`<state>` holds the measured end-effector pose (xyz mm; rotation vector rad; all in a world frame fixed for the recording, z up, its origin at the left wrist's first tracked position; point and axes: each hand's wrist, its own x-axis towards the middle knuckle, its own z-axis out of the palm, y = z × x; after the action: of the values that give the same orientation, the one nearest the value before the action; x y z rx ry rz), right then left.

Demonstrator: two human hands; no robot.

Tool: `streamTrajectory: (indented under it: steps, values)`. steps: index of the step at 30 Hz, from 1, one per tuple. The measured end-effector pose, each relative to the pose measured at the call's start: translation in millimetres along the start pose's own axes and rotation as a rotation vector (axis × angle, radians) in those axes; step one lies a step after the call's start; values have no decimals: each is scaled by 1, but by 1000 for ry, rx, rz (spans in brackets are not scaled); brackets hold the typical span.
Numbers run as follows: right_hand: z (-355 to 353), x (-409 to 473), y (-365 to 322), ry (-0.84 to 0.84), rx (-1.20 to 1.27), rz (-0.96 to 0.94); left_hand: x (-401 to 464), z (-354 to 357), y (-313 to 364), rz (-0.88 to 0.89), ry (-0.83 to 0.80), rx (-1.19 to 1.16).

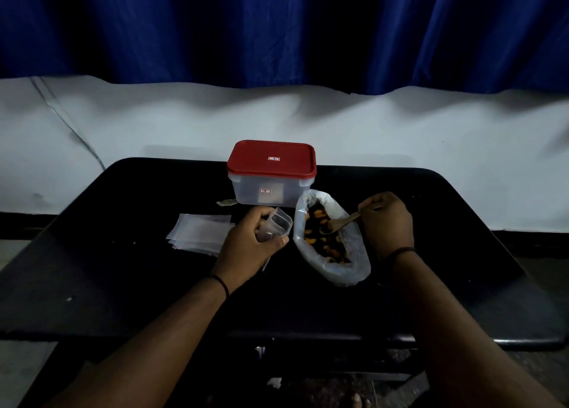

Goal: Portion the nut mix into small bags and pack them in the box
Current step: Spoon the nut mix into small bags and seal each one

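Observation:
A large clear plastic bag [354, 253] lies open on the black table, with the nut mix [323, 241] of orange and dark pieces inside. My right hand [388, 220] grips a wooden spoon [341, 223] whose bowl dips into the mix. Left of the bag, my left hand [249, 244] holds a small clear bag [277, 224] with its mouth open and turned toward the big bag. Behind both stands a clear plastic box [264, 190] with its red lid [272, 159] closed.
A stack of flat small clear bags [197, 232] lies on the black table [123, 284] left of my left hand. A scrap of paper [226, 203] pokes out by the box's left corner. A white wall and a blue curtain stand behind.

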<state>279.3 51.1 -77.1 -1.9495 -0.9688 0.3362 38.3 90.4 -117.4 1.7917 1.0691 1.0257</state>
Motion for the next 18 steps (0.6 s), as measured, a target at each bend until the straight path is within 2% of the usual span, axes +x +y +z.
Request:
streamTrajectory:
  steps: [2,9,14,18]
  values:
    - [0,2,2,-11,36,25,0,0,0,0,-1,-4]
    - [-5,-1,-10,-78,438,105,1,1,-1,1,4,-15]
    - [-5,-18,-39,-119,471,-94,2,1,-1,8,16,-5]
    - [9,-38,-49,-138,307,-347,1,1,1,24,10,1]
